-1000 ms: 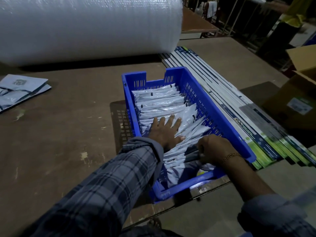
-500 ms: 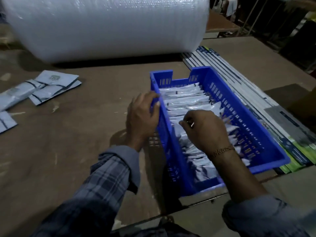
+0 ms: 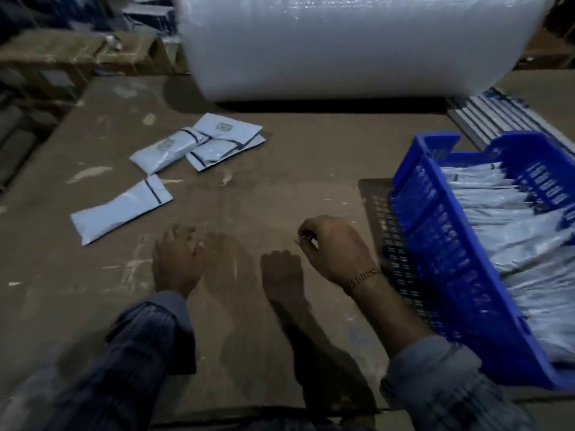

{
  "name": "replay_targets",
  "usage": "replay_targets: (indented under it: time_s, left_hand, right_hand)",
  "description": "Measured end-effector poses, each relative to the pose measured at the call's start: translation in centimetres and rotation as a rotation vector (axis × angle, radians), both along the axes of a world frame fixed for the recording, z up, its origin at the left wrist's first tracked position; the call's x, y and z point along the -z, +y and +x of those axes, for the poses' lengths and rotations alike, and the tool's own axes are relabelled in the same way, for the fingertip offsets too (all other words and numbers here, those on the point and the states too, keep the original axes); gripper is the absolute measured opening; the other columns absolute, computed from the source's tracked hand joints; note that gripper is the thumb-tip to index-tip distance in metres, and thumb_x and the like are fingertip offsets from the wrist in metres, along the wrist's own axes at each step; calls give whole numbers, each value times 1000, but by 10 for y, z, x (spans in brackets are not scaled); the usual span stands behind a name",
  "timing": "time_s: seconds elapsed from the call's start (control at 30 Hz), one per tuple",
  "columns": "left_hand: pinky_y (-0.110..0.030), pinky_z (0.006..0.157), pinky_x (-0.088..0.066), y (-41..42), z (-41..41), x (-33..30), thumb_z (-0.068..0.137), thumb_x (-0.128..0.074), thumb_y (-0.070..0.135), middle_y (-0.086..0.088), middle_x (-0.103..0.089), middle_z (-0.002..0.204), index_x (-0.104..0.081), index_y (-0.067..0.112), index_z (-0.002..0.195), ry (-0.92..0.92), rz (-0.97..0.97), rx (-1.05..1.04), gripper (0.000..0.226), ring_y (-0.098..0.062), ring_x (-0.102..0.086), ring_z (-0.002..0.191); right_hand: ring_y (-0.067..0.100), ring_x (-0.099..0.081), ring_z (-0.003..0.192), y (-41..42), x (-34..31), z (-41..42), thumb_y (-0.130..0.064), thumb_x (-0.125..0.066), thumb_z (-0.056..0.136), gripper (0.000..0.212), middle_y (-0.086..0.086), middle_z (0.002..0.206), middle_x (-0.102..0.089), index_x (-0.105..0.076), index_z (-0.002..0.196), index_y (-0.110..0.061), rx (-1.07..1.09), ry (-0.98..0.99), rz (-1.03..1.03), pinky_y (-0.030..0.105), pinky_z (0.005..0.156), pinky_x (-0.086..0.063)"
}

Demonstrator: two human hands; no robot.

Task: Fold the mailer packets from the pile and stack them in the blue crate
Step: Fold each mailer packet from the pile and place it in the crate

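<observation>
Both hands over bare table, between pile and crate — neither carries a packet. Left hand is motion-blurred, fingers appear loosely spread and relaxed, holding nothing. Right hand has fingers curled in; something small and pale shows at the fingertips, too blurred to tell whether it is pinched or only a highlight, so its grip cannot be called. Loose mailer packets lie on the table up and to the left, well apart from both hands; a single packet lies nearest, just beyond the left hand. Blue crate sits at right, already holding a dense row of folded packets standing on edge. Step in hand, as I judge it: reach for the next packet. Best to take the nearest single one with the left hand, draw it to the open patch of table in front, square the edges before creasing, press the fold flat — then slot it upright against the row's near end so the stack stays tight. Bubble wrap roll at the back, out of the way.
</observation>
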State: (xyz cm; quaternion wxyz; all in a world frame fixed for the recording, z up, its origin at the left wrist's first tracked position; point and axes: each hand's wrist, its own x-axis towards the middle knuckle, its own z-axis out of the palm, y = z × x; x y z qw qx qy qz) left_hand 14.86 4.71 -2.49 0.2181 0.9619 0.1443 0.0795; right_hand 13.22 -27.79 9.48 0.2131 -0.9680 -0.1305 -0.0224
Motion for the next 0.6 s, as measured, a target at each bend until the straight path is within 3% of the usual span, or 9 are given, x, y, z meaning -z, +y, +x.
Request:
replay_targets:
  time_s: [0.1, 0.2, 0.4, 0.5, 0.6]
  left_hand:
    - [-64, 110, -41, 66, 26, -1, 94, -70, 27, -22, -54, 146, -66, 12, 134, 50, 90, 3, 43, -48, -48, 133]
    - [-64, 113, -35, 122, 57, -5, 96, -74, 29, -26, -37, 162, -58, 7, 145, 128, 190, 3, 56, -50, -38, 142]
    - [-60, 119, -27, 198, 105, 15, 104, -58, 50, -22, -12, 173, -26, 20, 167, 336, 272, 5, 76, -44, -19, 156]
    - [-59, 112, -33, 221, 115, 32, 105, -54, 53, -22, -24, 170, -27, 24, 167, 344, 352, 49, 74, -45, -31, 149]
    - [-62, 97, -44, 233, 110, 43, 105, -62, 38, -22, -50, 154, -48, 17, 158, 195, 432, 121, 58, -49, -53, 126]
  right_hand:
    - [21, -66, 89, 56, 23, 17, -24, -66, 94, 10, -1, 100, -71, -73, 101, -24, -24, 46, 48, 43, 78, -59]
    - [19, -65, 90, 103, 40, 29, -23, -66, 92, 14, -2, 100, -72, -73, 103, -25, -34, 79, 101, 40, 81, -58]
    - [14, -66, 87, 151, 62, 41, -24, -65, 90, 18, -5, 99, -73, -75, 104, -25, -23, 158, 129, 37, 81, -58]
    - [13, -66, 85, 159, 72, 49, -23, -63, 90, 19, -7, 98, -73, -76, 103, -27, 4, 163, 124, 36, 80, -58]
    - [13, -66, 85, 164, 77, 56, -23, -62, 92, 18, -6, 98, -73, -76, 103, -25, 13, 161, 116, 37, 80, -58]
